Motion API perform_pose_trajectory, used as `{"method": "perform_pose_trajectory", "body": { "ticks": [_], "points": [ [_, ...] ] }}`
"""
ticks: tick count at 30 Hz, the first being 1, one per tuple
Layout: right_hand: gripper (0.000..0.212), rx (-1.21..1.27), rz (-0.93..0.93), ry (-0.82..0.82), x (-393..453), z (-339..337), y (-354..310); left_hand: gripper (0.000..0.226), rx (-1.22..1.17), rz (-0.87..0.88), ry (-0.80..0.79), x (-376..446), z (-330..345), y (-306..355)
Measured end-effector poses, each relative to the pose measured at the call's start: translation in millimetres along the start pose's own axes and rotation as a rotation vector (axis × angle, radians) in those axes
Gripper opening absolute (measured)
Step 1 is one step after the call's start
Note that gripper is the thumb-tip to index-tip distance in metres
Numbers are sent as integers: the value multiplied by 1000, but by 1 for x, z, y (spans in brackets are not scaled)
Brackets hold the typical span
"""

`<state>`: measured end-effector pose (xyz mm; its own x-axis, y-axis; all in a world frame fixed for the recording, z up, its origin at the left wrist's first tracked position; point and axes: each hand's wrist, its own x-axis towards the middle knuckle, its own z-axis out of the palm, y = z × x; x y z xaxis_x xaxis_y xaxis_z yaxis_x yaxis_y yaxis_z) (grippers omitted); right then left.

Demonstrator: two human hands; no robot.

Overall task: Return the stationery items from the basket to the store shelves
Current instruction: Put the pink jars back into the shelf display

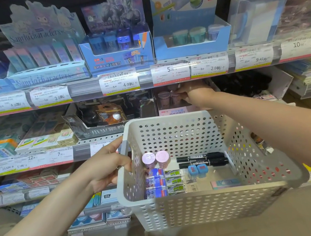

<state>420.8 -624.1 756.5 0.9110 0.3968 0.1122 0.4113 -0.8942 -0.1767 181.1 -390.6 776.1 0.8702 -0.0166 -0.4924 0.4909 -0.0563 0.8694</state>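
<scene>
Store shelves full of pens, erasers and sharpeners fill the wall, and the job is only partly done. Nearest to us, the white plastic basket with round holes (202, 206) holds plenty to put back. On its floor lie a pale blue and pink eraser (225, 183), a stack of blue boxes (155, 184), some green-labelled erasers (174, 180), two small blue sharpeners (197, 170), two black marker pens (202, 160) and two pink round tubs with lids (155, 158). The left hand (108, 163) grips the basket's left rim, fingers curled over the edge. Farther off, the right hand (191, 93) reaches into the pink display box (173, 110) on the middle shelf (80, 153), fingers pinching one more pink tub (175, 96) beside its twins. It looks like that tub is just going home.
</scene>
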Motion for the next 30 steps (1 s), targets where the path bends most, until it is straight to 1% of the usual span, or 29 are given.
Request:
{"method": "perform_pose_trajectory", "body": {
  "ticks": [3,6,7,9,11,12,14,16,17,18,20,22,24,27,30],
  "points": [
    [41,-44,-101,0,-8,-4,3,80,-16,0,-2,1,-3,-3],
    [51,11,-151,23,-18,-7,1,80,-21,4,1,3,-4,-4],
    [50,35,-141,16,-22,-8,0,79,-19,5,-1,2,-4,-4],
    [43,50,-133,-20,-30,-12,0,77,-24,12,-5,2,-4,-3],
    [35,75,-118,-8,-39,-18,-3,79,-16,19,-5,1,-3,-3],
    [31,107,-124,24,-44,-20,-6,80,-9,20,-1,1,-3,-3],
    [24,179,-200,137,-61,-24,-13,79,-7,19,3,1,-1,-2],
    [23,221,-342,258,-84,-24,-22,78,-20,15,4,1,-1,-3],
    [24,214,-415,293,-94,-23,-27,80,-26,12,5,1,-1,-3],
    [24,196,-472,292,-104,-22,-32,82,-32,10,8,1,-1,-4],
    [23,178,-567,224,-119,-19,-43,85,-41,14,18,1,1,-4],
    [21,114,-616,70,-127,-13,-57,86,-39,18,15,0,3,-3],
    [19,2,-619,-79,-129,-5,-71,88,-38,17,11,-2,4,-2],
    [37,-171,-579,-264,-123,9,-87,87,-23,21,0,-5,7,1],
    [46,-237,-544,-306,-118,20,-93,82,-15,31,-4,-8,10,3]
  ]
}}
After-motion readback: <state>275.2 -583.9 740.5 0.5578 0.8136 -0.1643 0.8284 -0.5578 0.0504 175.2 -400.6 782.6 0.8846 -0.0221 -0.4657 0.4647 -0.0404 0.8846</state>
